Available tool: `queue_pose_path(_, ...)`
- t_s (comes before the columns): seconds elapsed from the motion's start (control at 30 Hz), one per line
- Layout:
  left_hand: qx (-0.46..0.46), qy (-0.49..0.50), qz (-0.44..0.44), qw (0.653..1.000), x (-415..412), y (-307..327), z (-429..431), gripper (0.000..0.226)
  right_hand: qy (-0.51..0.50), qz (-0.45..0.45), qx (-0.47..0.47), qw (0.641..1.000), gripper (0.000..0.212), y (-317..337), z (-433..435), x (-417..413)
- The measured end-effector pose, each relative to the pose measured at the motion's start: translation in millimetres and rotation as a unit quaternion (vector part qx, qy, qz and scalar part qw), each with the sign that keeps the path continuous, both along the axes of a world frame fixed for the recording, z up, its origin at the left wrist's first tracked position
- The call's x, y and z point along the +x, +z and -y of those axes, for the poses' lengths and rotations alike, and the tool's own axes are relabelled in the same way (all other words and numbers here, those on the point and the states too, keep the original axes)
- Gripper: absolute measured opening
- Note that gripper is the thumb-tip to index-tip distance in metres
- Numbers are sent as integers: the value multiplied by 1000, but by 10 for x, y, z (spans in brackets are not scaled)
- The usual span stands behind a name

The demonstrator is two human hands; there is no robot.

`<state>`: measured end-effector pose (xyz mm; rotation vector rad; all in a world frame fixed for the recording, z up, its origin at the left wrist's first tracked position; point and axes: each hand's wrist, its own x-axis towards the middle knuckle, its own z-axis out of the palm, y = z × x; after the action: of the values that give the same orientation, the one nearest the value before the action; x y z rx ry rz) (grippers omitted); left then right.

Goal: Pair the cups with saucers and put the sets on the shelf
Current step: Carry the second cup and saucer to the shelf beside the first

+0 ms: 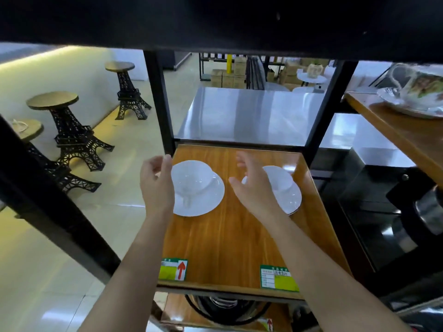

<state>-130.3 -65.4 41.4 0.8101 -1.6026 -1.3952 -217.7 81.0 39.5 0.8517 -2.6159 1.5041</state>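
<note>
White china, two cup-and-saucer sets sit on the wooden shelf (230,236): the left set (199,188) just right of the left hand (157,185) fingers, the right set (282,190) partly behind the right hand (254,188). Both hands are spread and hold nothing. Glazed and probably slippery and brittle, each set looks best lifted by the saucer rim.

Daylight-bright and even overall, though the band far above both hands is near black. Beyond the right hand (255,188), the steel counter (251,116) shows pale streaks of glare. Left of the left hand (157,185), the glossy floor (48,271) mirrors soft white patches, with a yellow glow along the wall base. Both hands are slightly motion-blurred. Straight shelf posts (159,104) splay outward toward the edges.
</note>
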Motion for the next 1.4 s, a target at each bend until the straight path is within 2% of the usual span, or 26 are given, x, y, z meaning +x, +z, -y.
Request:
queue_pose_path(0.1, 108, -43, 18, 993, 69, -126, 104, 24, 75, 107, 71, 989, 70, -200, 129, 35)
queue_pose_path(0.2, 125, -88, 28, 988, 134, -210, 114, 23, 103, 152, 93, 979, 74, -303, 209, 68)
queue_pose_path(0.43, 123, -125, 55, 983, 182, -338, 109, 46, 145, 168, 47, 974, 69, -353, 307, 158)
queue_pose_path(0.63, 132, -112, 105, 979, 174, -326, 95, 67, 150, 148, 24, 977, 66, -375, 295, 180)
queue_pose_path(0.8, 130, -111, 112, 979, 174, -359, 88, 68, 163, 146, 26, 975, 65, -331, 245, 180)
queue_pose_path(0.9, 97, -52, 90, 990, 208, -351, 91, 68, 101, 110, 32, 988, 67, -273, 157, 199)
queue_pose_path(1.0, -42, 66, 72, 994, 269, -267, 28, 61, -20, -14, -55, 998, 47, -139, 33, 197)
queue_pose_path(1.07, -154, 97, 7, 983, 255, -176, -128, 53, -106, -80, -109, 985, 30, -50, -85, 138)
queue_pose_path(1.13, -238, 74, -41, 968, 192, -125, -332, 43, -179, -93, -145, 969, 18, 12, -231, 46)
queue_pose_path(1.23, -243, -34, -61, 967, 96, -135, -630, 28, -249, -76, -173, 950, 10, 29, -477, -67)
queue_pose_path(1.3, -235, -93, -25, 967, 43, -219, -768, 25, -280, -52, -168, 944, 12, 9, -638, -107)
queue_pose_path(1.4, -238, -149, 103, 954, -41, -382, -911, 33, -325, 12, -103, 940, 24, -64, -837, -146)
